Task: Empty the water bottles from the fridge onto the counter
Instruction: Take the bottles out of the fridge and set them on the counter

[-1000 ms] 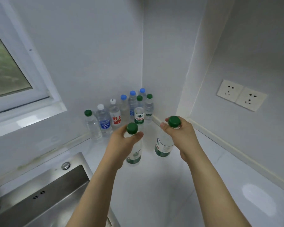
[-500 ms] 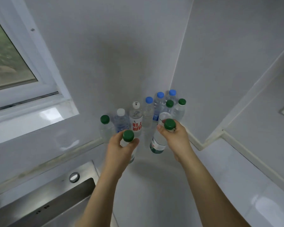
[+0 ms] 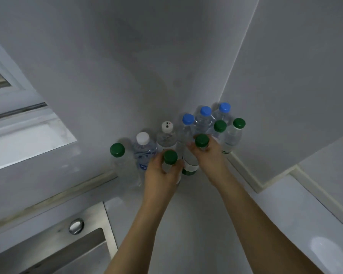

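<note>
My left hand (image 3: 160,173) grips a green-capped water bottle (image 3: 170,157) by its neck, just in front of the row of bottles. My right hand (image 3: 210,157) grips a second green-capped bottle (image 3: 190,163), whose white and green label shows below my fingers. Both bottles are upright and low over the white counter (image 3: 186,210). Behind them, in the corner, stand several bottles with green (image 3: 117,150), white (image 3: 143,138) and blue (image 3: 188,119) caps.
A steel sink (image 3: 71,244) with a round fitting (image 3: 76,226) lies at the lower left. A window sill (image 3: 28,139) runs along the left wall. White walls close the corner, with a step in the right wall (image 3: 265,182).
Both hands have carried their bottles forward and down, right up to the row in the corner. The camera has tilted and come closer; the wall sockets have left the view.
</note>
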Demonstrator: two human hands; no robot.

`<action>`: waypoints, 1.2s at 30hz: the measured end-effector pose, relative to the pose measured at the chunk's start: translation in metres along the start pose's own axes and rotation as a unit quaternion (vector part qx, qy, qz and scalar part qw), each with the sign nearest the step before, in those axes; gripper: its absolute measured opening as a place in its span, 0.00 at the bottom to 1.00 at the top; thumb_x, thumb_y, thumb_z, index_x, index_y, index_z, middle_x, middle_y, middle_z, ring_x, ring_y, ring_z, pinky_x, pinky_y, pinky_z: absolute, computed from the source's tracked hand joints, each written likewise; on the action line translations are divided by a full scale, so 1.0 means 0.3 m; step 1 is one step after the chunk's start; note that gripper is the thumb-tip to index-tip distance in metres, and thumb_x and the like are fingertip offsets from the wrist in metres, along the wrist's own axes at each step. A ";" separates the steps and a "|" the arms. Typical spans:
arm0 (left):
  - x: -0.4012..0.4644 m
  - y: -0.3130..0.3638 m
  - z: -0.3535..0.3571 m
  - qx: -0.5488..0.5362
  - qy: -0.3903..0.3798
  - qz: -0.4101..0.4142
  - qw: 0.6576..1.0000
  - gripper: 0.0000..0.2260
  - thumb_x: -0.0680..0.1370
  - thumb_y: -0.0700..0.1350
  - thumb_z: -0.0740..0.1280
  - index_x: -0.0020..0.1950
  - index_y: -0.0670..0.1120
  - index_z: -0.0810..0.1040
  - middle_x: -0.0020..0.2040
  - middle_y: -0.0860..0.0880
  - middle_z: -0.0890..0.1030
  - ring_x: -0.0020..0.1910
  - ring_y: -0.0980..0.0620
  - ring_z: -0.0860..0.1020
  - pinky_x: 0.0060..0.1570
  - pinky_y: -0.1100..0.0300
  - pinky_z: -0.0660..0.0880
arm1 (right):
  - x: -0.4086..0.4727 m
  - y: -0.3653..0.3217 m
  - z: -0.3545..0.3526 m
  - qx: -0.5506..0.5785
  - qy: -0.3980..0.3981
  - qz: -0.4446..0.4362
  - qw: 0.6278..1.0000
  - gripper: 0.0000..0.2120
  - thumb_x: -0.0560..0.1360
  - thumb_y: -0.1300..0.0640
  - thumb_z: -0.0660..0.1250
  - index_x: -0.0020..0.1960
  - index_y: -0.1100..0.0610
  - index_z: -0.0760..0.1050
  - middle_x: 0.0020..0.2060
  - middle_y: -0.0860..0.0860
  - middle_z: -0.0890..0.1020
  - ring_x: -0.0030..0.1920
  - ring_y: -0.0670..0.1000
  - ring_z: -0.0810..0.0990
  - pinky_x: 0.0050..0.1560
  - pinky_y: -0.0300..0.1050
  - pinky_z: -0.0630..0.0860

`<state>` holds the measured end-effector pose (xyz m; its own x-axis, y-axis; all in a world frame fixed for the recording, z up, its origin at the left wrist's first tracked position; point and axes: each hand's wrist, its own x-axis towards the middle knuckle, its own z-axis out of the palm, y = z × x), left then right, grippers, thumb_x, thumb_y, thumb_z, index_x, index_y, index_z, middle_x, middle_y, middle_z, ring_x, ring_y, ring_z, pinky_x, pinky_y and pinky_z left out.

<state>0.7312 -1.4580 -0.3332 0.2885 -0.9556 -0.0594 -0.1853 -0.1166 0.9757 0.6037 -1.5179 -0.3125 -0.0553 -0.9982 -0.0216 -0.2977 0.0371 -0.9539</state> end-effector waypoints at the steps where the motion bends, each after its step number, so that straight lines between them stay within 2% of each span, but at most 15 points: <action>1: 0.010 -0.005 0.002 0.004 -0.005 0.000 1.000 0.11 0.75 0.48 0.73 0.50 0.63 0.76 0.52 0.58 0.81 0.53 0.62 0.79 0.55 0.57 0.77 | 0.009 0.015 0.007 0.005 -0.001 0.004 1.000 0.06 0.76 0.57 0.70 0.50 0.58 0.77 0.42 0.48 0.82 0.40 0.39 0.80 0.43 0.32 0.75; 3: 0.024 -0.013 0.001 0.021 -0.021 0.000 1.000 0.11 0.74 0.51 0.73 0.54 0.60 0.77 0.54 0.58 0.82 0.54 0.59 0.79 0.57 0.54 0.77 | 0.022 0.027 0.016 0.008 -0.013 0.007 1.000 0.05 0.76 0.56 0.69 0.51 0.56 0.77 0.43 0.45 0.82 0.43 0.38 0.80 0.46 0.34 0.75; 5: 0.031 -0.022 -0.002 0.048 -0.034 -0.003 0.998 0.19 0.70 0.58 0.73 0.59 0.56 0.78 0.55 0.58 0.82 0.55 0.58 0.79 0.58 0.51 0.77 | 0.029 0.032 0.024 0.005 -0.032 0.017 0.999 0.07 0.76 0.54 0.69 0.52 0.54 0.77 0.46 0.46 0.83 0.47 0.41 0.80 0.50 0.37 0.75; 7: 0.029 -0.029 -0.009 0.056 -0.031 -0.019 0.998 0.27 0.65 0.63 0.72 0.61 0.55 0.76 0.55 0.58 0.81 0.56 0.57 0.79 0.58 0.50 0.77 | 0.030 0.035 0.022 0.005 -0.040 0.044 0.998 0.12 0.74 0.50 0.71 0.56 0.53 0.76 0.50 0.47 0.82 0.52 0.45 0.80 0.55 0.43 0.76; 10: 0.013 -0.057 -0.021 0.057 -0.029 -0.034 0.997 0.32 0.64 0.64 0.73 0.65 0.54 0.72 0.59 0.58 0.80 0.59 0.57 0.78 0.60 0.52 0.77 | 0.018 0.045 0.004 0.020 -0.073 0.080 0.994 0.21 0.72 0.44 0.71 0.62 0.50 0.75 0.55 0.44 0.82 0.57 0.46 0.79 0.62 0.49 0.75; 14: -0.018 -0.124 -0.011 0.092 -0.055 -0.055 0.993 0.26 0.72 0.50 0.76 0.67 0.55 0.71 0.58 0.60 0.79 0.58 0.58 0.78 0.58 0.58 0.76 | -0.015 0.048 -0.020 0.070 -0.113 0.123 0.983 0.29 0.69 0.34 0.69 0.67 0.42 0.70 0.61 0.40 0.78 0.62 0.45 0.76 0.66 0.54 0.71; 16: -0.017 -0.157 0.006 0.110 -0.051 -0.056 0.991 0.22 0.73 0.48 0.74 0.65 0.53 0.73 0.57 0.58 0.80 0.57 0.55 0.79 0.55 0.60 0.76 | -0.036 0.050 -0.029 0.092 -0.119 0.143 0.978 0.31 0.70 0.31 0.65 0.70 0.42 0.68 0.64 0.40 0.76 0.65 0.45 0.73 0.69 0.56 0.68; 19: -0.009 -0.164 0.034 0.122 -0.046 -0.051 0.990 0.18 0.75 0.47 0.72 0.63 0.51 0.74 0.55 0.57 0.80 0.51 0.58 0.77 0.45 0.76 0.70 | -0.066 0.067 -0.035 0.135 -0.129 0.168 0.968 0.26 0.74 0.32 0.56 0.69 0.41 0.67 0.63 0.37 0.75 0.66 0.44 0.71 0.69 0.50 0.64; 20: -0.004 -0.163 0.045 0.125 -0.042 -0.046 0.990 0.17 0.76 0.47 0.71 0.64 0.50 0.74 0.54 0.57 0.79 0.50 0.60 0.75 0.43 0.78 0.67 | -0.075 0.075 -0.035 0.150 -0.122 0.187 0.963 0.23 0.77 0.34 0.53 0.69 0.40 0.66 0.63 0.38 0.74 0.67 0.45 0.70 0.69 0.49 0.64; 23: 0.004 -0.163 0.067 0.133 -0.021 -0.035 0.990 0.19 0.77 0.46 0.70 0.67 0.50 0.72 0.59 0.54 0.79 0.54 0.57 0.75 0.50 0.67 0.69 | -0.082 0.113 -0.025 0.164 -0.099 0.244 0.951 0.28 0.79 0.35 0.49 0.76 0.46 0.58 0.73 0.48 0.67 0.73 0.52 0.64 0.73 0.53 0.61; 25: 0.011 -0.173 0.079 0.140 -0.010 -0.034 0.989 0.20 0.77 0.46 0.70 0.68 0.49 0.71 0.62 0.51 0.79 0.59 0.52 0.77 0.52 0.63 0.69 | -0.079 0.134 -0.013 0.170 -0.102 0.256 0.946 0.31 0.79 0.36 0.48 0.77 0.48 0.56 0.75 0.51 0.64 0.74 0.53 0.63 0.74 0.54 0.60; 33: 0.014 -0.211 0.103 0.139 0.015 -0.027 0.990 0.22 0.76 0.47 0.71 0.69 0.50 0.70 0.62 0.52 0.79 0.59 0.53 0.77 0.55 0.60 0.74 | -0.064 0.198 0.016 0.189 -0.080 0.271 0.941 0.32 0.78 0.33 0.47 0.77 0.47 0.58 0.75 0.49 0.64 0.74 0.50 0.62 0.75 0.53 0.58; 36: 0.013 -0.196 0.099 0.133 0.015 -0.040 0.990 0.21 0.77 0.46 0.70 0.69 0.49 0.71 0.62 0.52 0.79 0.59 0.52 0.78 0.55 0.59 0.75 | -0.089 0.167 0.008 0.170 -0.076 0.274 0.944 0.30 0.80 0.36 0.46 0.77 0.50 0.57 0.74 0.47 0.64 0.74 0.51 0.62 0.73 0.50 0.60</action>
<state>0.7154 -1.4630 -0.3971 0.3399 -0.9323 -0.1239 -0.3999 -0.2625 0.8781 0.5927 -1.4895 -0.3604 0.0329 -0.8294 -0.5576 0.0597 0.5586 -0.8273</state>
